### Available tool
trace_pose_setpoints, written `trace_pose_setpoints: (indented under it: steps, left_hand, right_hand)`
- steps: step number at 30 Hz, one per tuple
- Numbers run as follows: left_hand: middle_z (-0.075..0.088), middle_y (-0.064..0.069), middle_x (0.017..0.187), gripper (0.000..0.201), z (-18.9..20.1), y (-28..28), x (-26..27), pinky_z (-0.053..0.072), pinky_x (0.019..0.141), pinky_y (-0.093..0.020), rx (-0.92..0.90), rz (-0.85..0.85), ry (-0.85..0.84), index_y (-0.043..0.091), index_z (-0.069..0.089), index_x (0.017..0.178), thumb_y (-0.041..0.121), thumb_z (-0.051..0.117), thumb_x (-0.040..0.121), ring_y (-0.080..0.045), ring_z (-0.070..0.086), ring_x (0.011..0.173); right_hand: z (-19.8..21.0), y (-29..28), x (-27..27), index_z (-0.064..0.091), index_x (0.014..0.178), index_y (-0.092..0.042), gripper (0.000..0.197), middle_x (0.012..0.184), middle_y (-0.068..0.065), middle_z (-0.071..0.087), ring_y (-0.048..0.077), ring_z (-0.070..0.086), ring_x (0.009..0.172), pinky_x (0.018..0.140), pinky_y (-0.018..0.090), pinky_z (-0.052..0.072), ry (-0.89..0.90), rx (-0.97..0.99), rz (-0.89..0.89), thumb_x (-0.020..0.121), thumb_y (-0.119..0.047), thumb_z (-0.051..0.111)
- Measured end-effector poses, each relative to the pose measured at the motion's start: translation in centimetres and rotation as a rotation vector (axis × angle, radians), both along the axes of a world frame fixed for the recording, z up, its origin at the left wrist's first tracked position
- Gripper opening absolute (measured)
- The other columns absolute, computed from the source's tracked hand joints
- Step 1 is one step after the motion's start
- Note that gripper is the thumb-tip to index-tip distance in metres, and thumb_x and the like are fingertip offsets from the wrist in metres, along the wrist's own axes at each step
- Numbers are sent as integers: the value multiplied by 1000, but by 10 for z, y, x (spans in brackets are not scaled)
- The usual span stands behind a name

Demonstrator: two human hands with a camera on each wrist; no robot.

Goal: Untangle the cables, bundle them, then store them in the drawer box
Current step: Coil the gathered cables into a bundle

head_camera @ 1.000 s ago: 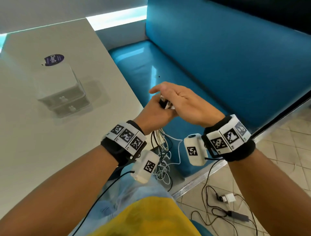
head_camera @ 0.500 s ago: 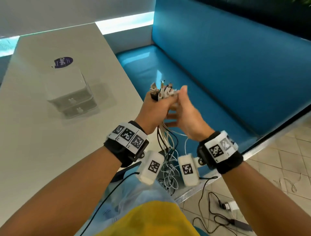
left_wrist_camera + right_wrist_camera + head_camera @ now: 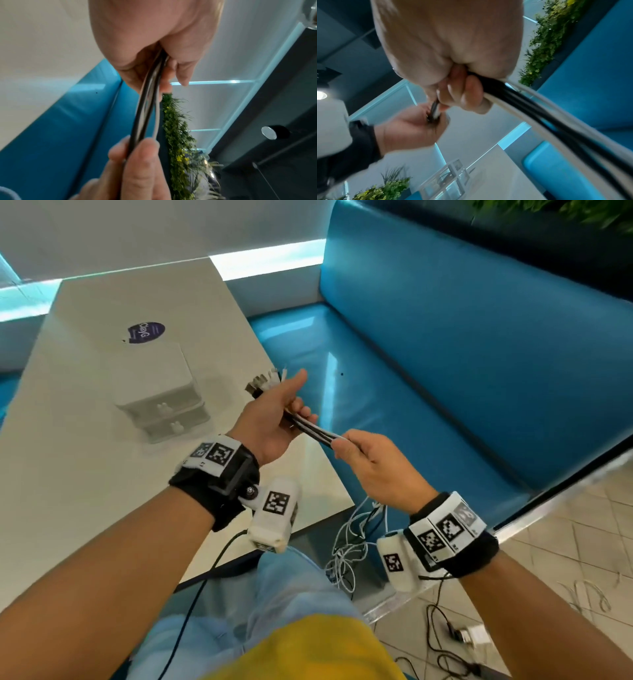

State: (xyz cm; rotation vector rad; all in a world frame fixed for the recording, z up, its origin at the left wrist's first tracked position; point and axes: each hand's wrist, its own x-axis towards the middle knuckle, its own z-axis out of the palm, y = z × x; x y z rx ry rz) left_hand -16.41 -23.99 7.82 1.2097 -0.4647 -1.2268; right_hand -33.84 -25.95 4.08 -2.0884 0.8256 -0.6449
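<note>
purple sticker (image 3: 146,332) on table (image 3: 85,474), white lettering perhaps unreadable

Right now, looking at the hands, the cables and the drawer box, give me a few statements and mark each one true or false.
1. Both hands grip the same bunch of cables. True.
2. The drawer box sits on the blue bench. False: it stands on the white table.
3. A drawer of the box is pulled open. False: both look closed.
4. The left hand holds the cables near their plug ends. True.
5. The right hand is empty. False: it grips the cables.
</note>
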Motion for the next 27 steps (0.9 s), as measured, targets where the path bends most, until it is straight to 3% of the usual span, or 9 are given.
trace_pose_setpoints:
  steps: [4, 7, 11, 14, 16, 20, 23, 25, 27]
  left_hand:
    - [64, 2, 82, 24, -10, 10, 35, 49, 90, -31, 90, -50, -120, 20, 62, 84, 35, 75, 72, -13, 60, 84]
    - [58, 2, 120, 61, -5, 13, 49, 42, 92, -24, 23, 90, -575, 18, 52, 128, 28, 79, 74, -9, 54, 112]
    - [59, 14, 124, 53, 14, 22, 26, 36, 106, -21, -417, -203, -1135, 27, 56, 123, 40, 73, 74, 3, 50, 121]
    - [64, 19, 106, 44, 13, 22, 9, 35, 101, -12, -414, -604, -1168, 33, 58, 115, 37, 76, 75, 7, 56, 107]
    - [62, 19, 80, 29, 4, 20, 6, 42, 77, -9, -316, -756, -1212, 41, 56, 91, 33, 79, 76, 4, 59, 78]
    - [56, 3, 58, 30, -13, 15, 12, 44, 53, -19, -156, -608, -1151, 26, 50, 64, 30, 61, 92, -9, 55, 49]
    - [55, -4, 51, 43, -13, 22, 8, 39, 43, -24, -90, -543, -986, 17, 41, 62, 41, 48, 97, -24, 61, 51]
    - [53, 2, 43, 49, -10, 29, 3, 40, 40, -26, -66, -567, -897, 17, 40, 59, 51, 41, 95, -41, 66, 66]
    - [52, 1, 42, 56, -6, 33, 0, 50, 53, -44, -99, -580, -761, 17, 41, 53, 53, 37, 96, -36, 62, 60]
  right_hand:
    - [5, -8, -3, 49, 75, -1, 42, 57, -6, 33, 9, 32, 52, 51, 22, 27, 151, -122, 27, 100, -34, 45]
    - [8, -9, -4, 45, 73, 0, 46, 60, 1, 34, 12, 28, 55, 55, 31, 27, 255, -129, 66, 100, -38, 43]
    - [24, -12, 5, 56, 79, -5, 43, 63, 3, 51, 13, 42, 55, 58, 32, 37, 428, -60, 177, 100, -41, 42]
    - [43, -16, 9, 58, 72, -20, 34, 59, -7, 53, 7, 47, 53, 55, 25, 38, 415, -32, 244, 100, -33, 45]
    - [57, -17, 11, 56, 66, -17, 38, 50, -12, 43, 5, 36, 46, 49, 19, 31, 327, -13, 250, 100, -31, 47]
    - [73, -29, 14, 59, 71, -7, 45, 57, 4, 36, 13, 29, 47, 44, 27, 25, 180, -6, 125, 99, -41, 47]
    - [75, -39, 14, 60, 67, -6, 48, 59, 10, 34, 15, 28, 47, 43, 27, 23, 89, -30, 7, 98, -41, 49]
    - [73, -44, 15, 57, 61, -10, 47, 55, 8, 31, 10, 24, 42, 41, 24, 21, 44, -44, -60, 97, -39, 52]
    - [69, -50, 19, 53, 56, -14, 47, 52, 6, 30, 7, 22, 39, 40, 22, 19, -4, -26, -114, 96, -38, 55]
